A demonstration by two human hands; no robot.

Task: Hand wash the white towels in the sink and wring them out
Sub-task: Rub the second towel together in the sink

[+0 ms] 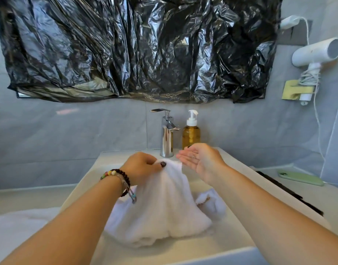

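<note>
While left hand [140, 165] pinches, towel [160, 203] hangs below grip

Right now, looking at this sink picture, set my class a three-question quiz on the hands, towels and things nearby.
1. True or false: the left hand pinches the lifted white terry towel at its top.
2. Which stands right of the chrome faucet? A) amber pump soap bottle B) green phone C) white hair dryer
3. Fill in: the right hand is palm-up and ____, holding nothing.

Key: 1 true. 2 A. 3 open. A second, crumpled white towel lies in the white rectangular sink.
</note>
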